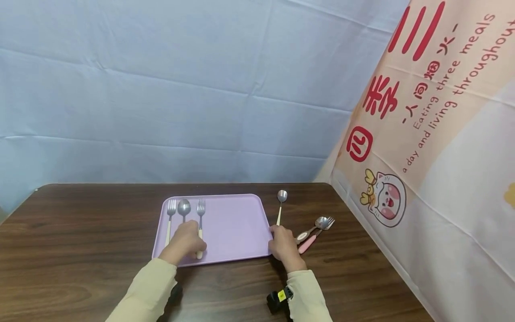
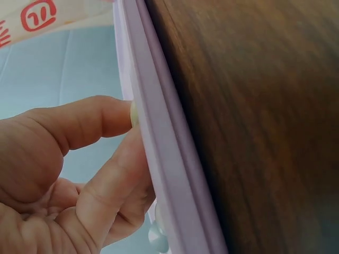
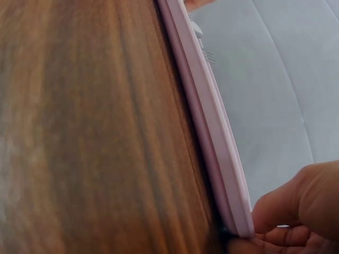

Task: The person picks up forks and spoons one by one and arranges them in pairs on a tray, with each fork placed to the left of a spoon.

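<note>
On the lilac tray (image 1: 233, 228) lie a left fork (image 1: 169, 223), a spoon (image 1: 184, 207) and a second fork (image 1: 201, 209), tines and bowl toward the far side. My left hand (image 1: 186, 241) pinches the second fork's cream handle near the tray's front rim. In the left wrist view, thumb and index finger (image 2: 114, 182) meet at that cream handle end. The spoon's handle is hidden under this hand. At the tray's front right corner, my right hand (image 1: 284, 246) grips the rim, its thumb (image 3: 270, 211) on top and fingers lower down.
A cream-handled spoon (image 1: 280, 208) lies right of the tray on the dark wooden table (image 1: 80, 232). Farther right, a spoon with a brownish handle (image 1: 307, 232) and a pink-handled fork (image 1: 310, 243) overlap. Cloth hangs behind the table and along its right side.
</note>
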`<state>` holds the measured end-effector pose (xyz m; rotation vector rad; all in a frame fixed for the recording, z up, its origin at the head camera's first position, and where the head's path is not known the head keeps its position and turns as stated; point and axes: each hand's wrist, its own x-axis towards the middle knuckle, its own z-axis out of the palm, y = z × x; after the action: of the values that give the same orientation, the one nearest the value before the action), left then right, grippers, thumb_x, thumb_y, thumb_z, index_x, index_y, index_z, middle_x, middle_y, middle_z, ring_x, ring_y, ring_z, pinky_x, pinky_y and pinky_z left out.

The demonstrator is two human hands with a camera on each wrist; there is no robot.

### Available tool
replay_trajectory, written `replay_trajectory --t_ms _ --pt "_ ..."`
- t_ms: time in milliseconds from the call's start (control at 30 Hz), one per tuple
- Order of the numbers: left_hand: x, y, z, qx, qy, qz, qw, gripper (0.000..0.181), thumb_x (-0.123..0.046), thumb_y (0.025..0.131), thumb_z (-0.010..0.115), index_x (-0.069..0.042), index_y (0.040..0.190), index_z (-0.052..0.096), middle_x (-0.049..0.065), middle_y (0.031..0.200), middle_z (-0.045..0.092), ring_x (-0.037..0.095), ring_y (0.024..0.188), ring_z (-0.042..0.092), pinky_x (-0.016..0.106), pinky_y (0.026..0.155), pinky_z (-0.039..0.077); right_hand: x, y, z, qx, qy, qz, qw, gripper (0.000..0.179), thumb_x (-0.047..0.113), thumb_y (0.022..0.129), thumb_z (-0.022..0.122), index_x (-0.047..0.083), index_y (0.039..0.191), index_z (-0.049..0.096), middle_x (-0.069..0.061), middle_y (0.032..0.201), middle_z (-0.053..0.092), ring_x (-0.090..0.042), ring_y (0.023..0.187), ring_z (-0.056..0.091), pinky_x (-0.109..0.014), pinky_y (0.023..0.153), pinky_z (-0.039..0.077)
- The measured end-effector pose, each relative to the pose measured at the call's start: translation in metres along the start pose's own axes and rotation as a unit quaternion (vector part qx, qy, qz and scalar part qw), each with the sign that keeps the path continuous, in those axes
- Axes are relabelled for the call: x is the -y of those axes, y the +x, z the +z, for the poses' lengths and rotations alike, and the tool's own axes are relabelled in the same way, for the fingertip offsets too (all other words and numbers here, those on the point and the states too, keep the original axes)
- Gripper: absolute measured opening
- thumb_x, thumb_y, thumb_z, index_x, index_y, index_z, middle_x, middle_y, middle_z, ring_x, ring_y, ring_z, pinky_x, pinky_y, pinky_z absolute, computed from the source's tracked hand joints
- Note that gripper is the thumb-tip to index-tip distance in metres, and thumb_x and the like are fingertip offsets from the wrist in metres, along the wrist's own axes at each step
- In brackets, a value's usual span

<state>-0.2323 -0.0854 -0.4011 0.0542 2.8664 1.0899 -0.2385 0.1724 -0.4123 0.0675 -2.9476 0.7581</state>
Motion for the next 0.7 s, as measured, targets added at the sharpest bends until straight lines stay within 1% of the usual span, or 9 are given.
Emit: replay_trajectory --t_ms 233,433,533,700 --pt "-0.0041 0.0022 0.0017 0.01 0.006 -0.01 0.9999 0.016 0.005 0.058 0.063 0.001 0.067 0.051 0.01 0.063 0.052 0.016 0.039 0.054 0.024 0.041 0.046 0.0006 -0.0001 0.0003 0.0 -0.005 0.001 1.0 0.037 -0.006 0.073 0.06 -0.006 0.109 0.063 -0.024 0.104 0.062 -0.036 0.094 0.059 -0.047 0.075 0.048" --pt "-0.005 0.0012 0.0013 0.012 0.012 -0.005 0.9998 0.018 0.004 0.058 0.066 0.0 0.068 0.05 0.01 0.063 0.052 0.016 0.041 0.054 0.025 0.042 0.047 0.0004 -0.0004 0.0004 -0.001 -0.003 -0.002 1.0 0.037 -0.007 0.073 0.06 -0.006 0.109 0.063 -0.024 0.104 0.062 -0.036 0.094 0.059 -0.047 0.076 0.048" --pt "-0.0058 0.0017 0.0017 0.014 0.012 -0.01 0.9998 0.019 0.004 0.059 0.067 -0.001 0.067 0.051 0.009 0.063 0.052 0.016 0.041 0.055 0.025 0.042 0.047 0.0001 -0.0003 0.0006 -0.001 -0.002 -0.004 1.0 0.036 -0.007 0.073 0.06 -0.006 0.109 0.063 -0.024 0.104 0.062 -0.036 0.094 0.059 -0.047 0.076 0.048" --pt "-0.0068 0.0019 0.0019 0.011 0.015 -0.009 0.9998 0.018 0.003 0.059 0.067 -0.002 0.066 0.051 0.008 0.062 0.052 0.016 0.041 0.054 0.025 0.043 0.047 -0.0003 -0.001 -0.0003 -0.006 -0.002 -0.01 0.9999 0.036 -0.007 0.072 0.06 -0.006 0.108 0.064 -0.024 0.103 0.062 -0.036 0.094 0.059 -0.048 0.075 0.048"
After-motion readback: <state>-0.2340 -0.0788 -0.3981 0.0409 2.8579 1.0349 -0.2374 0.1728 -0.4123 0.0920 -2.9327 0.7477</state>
